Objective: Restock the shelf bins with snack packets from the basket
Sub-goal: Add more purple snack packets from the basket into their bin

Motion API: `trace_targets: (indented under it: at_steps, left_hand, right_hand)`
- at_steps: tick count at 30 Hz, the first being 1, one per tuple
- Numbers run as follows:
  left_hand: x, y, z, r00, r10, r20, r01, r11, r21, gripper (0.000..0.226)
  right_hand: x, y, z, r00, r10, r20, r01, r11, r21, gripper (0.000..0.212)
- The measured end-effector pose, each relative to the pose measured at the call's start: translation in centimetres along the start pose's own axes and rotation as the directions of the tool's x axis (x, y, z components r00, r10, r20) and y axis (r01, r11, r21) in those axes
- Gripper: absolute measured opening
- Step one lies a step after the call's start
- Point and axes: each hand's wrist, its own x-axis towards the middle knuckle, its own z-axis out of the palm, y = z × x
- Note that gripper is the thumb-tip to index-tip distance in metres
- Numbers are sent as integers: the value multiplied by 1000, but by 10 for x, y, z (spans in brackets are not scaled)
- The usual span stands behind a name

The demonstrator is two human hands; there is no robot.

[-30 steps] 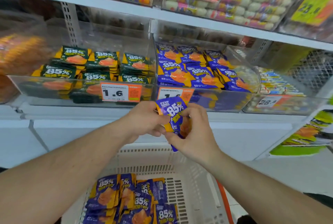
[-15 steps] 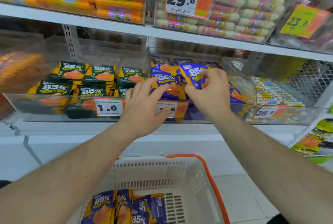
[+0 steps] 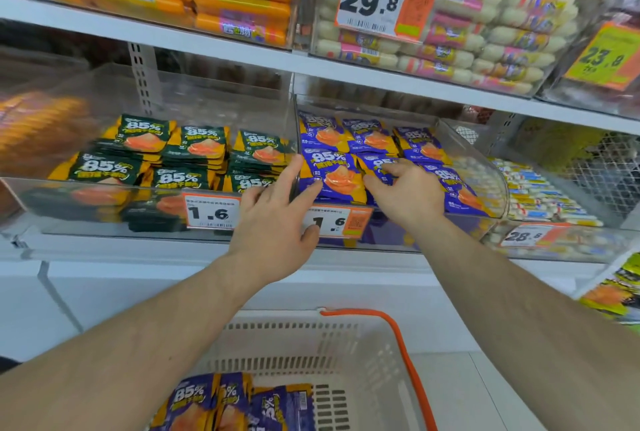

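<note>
On the far left we see the green packets (image 3: 194,150) stacked in their own clear bin (image 3: 86,195) — not our concern, but the divider keeps the two flavours apart. Our left hand (image 3: 273,219) comes next: fingers spread and straight, the index along the divider and another fingertip resting on the front purple packet (image 3: 332,177), probably to hold that stack square. The purple bin (image 3: 485,171) holds two rows of these packets, laid flat and overlapping so the labels face out. Our right hand (image 3: 408,195) lies palm down over the middle front stack, fingers slightly spread and pressing a packet flat; we cannot tell whether the thumb pinches anything beneath. We judge this as tidying a packet just placed — the bin has room above. Below, the basket (image 3: 311,344) with its orange handle (image 3: 408,361) sits under both arms, more purple packets (image 3: 221,403) waiting in its near corner, within easy reach.
</note>
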Motion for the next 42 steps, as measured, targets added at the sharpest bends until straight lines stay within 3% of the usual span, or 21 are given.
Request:
trace_targets:
  at_steps: [4, 10, 21, 24, 26, 28, 30, 32, 34, 36, 39, 42]
  left_hand:
    - [0, 1, 0, 1000, -7, 9, 7, 1000, 7, 63]
    - [0, 3, -3, 999, -8, 33, 6, 999, 33, 66]
    - [-2, 3, -3, 1000, 25, 8, -26, 999, 29, 69]
    - [-7, 8, -5, 980, 114, -161, -117, 993, -7, 60]
    - [-15, 13, -5, 939, 225, -261, -242, 970, -35, 45]
    - [-26, 15, -3, 938, 289, -191, -309, 947, -86, 33]
    - [-39, 15, -4, 963, 249, 102, -235, 963, -130, 33]
    - [-56, 7, -2, 867, 153, 474, -131, 988, -79, 38]
    - [-73, -6, 5, 700, 102, 707, -119, 993, -25, 42]
    - [-91, -16, 10, 577, 97, 811, -118, 992, -35, 41]
    - [-110, -27, 16, 490, 90, 867, -104, 994, -44, 34]
    - [-122, -36, 27, 430, 62, 901, -51, 998, -44, 21]
  right_hand:
    - [-6, 1, -2, 999, -18, 50, 22, 997, -70, 37]
    - [-11, 5, -5, 989, -39, 140, 53, 993, -101, 44]
    - [-12, 8, -5, 990, -19, 141, 44, 983, -177, 44]
    - [-24, 8, -3, 986, -141, -84, 127, 980, -150, 42]
    - [-38, 5, 2, 876, -334, -347, 316, 942, -108, 36]
    - [-56, 0, 13, 715, -468, -519, 501, 861, -85, 25]
    - [-76, -6, 29, 664, -528, -530, 603, 797, -39, 18]
    - [-98, -8, 59, 711, -560, -425, 640, 766, 63, 18]
    - [-123, -2, 102, 769, -597, -227, 633, 761, 143, 20]
    - [-149, 9, 145, 814, -580, 17, 568, 802, 187, 23]
    - [-189, 27, 190, 821, -394, 414, 346, 919, 188, 31]
    - [-232, 54, 234, 658, -124, 743, 161, 987, 22, 18]
